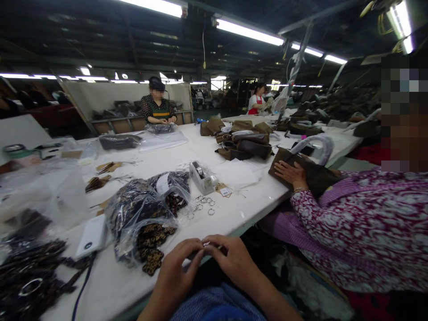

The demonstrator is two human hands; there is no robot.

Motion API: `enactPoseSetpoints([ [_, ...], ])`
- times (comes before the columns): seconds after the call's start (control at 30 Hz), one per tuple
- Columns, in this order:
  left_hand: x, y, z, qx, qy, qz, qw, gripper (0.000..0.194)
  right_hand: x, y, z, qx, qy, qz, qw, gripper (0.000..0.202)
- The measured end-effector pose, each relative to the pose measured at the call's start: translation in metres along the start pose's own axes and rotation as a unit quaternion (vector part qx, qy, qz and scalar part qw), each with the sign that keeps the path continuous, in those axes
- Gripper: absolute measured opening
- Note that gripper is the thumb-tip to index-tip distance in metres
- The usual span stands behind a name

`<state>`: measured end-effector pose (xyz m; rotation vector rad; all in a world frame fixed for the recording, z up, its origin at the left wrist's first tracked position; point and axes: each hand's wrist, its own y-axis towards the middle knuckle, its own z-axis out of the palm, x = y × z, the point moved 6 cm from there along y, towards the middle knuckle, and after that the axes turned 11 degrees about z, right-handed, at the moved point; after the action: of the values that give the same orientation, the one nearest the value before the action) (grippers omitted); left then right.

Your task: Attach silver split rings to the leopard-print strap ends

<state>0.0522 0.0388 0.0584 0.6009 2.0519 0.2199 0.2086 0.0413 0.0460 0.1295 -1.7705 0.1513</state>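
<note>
Both my hands meet just off the table's front edge, fingertips pinched together. Between them is a small shiny metal piece (206,244), mostly covered by the fingers, so its shape is unclear. My left hand (179,267) grips it from the left, and my right hand (232,258) from the right. Beyond them, several loose metal rings (211,211) lie on the table. Left of these rests a clear plastic bag (133,209) of leopard-print pieces. Some leopard-print pieces (154,243) spill from its mouth toward my left hand.
A tape dispenser (200,178) and paper tags (223,190) stand behind the rings. At left are a white power bank (92,236) with a black cable and dark straps (30,276). A co-worker's hand (292,174) rests on a brown handbag (314,176) at right. Brown bags (247,140) pile up farther back.
</note>
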Motion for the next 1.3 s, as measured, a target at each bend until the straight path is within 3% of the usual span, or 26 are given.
enactPoseSetpoints([
  [0.1, 0.002, -0.001, 0.001, -0.002, 0.025, 0.016, 1.0, 0.012, 0.004, 0.001, -0.003, -0.013, -0.054, -0.043, 0.998, 0.018],
  [0.17, 0.007, -0.003, 0.001, -0.01, 0.015, 0.0, 1.0, 0.013, -0.002, 0.004, -0.006, -0.041, -0.053, -0.019, 0.998, 0.016],
  [0.27, 0.015, -0.006, 0.001, -0.03, -0.021, -0.042, 0.998, 0.015, -0.019, 0.008, -0.008, -0.084, 0.041, 0.056, 0.994, 0.019],
  [0.4, 0.016, -0.006, 0.005, -0.017, -0.052, -0.06, 0.997, 0.016, -0.03, 0.007, 0.001, -0.068, 0.155, 0.089, 0.982, 0.026],
  [0.63, 0.011, -0.006, 0.005, -0.006, -0.02, -0.028, 0.999, 0.016, -0.005, -0.002, 0.0, -0.066, -0.032, 0.011, 0.997, 0.026],
  [0.8, 0.012, -0.009, 0.009, -0.004, -0.004, 0.021, 1.0, 0.014, -0.004, 0.0, -0.006, -0.089, -0.074, 0.034, 0.993, 0.02],
  [0.9, 0.012, -0.009, 0.007, -0.037, 0.015, 0.046, 0.998, 0.012, -0.011, 0.001, -0.006, -0.103, -0.041, 0.06, 0.992, 0.021],
  [1.07, 0.009, -0.009, 0.004, -0.072, 0.023, 0.09, 0.993, 0.011, -0.023, 0.003, 0.004, -0.076, 0.062, 0.099, 0.99, 0.027],
  [1.3, 0.007, -0.01, 0.004, -0.09, 0.041, 0.099, 0.99, 0.008, -0.033, 0.005, 0.014, -0.065, 0.171, 0.135, 0.974, 0.03],
])
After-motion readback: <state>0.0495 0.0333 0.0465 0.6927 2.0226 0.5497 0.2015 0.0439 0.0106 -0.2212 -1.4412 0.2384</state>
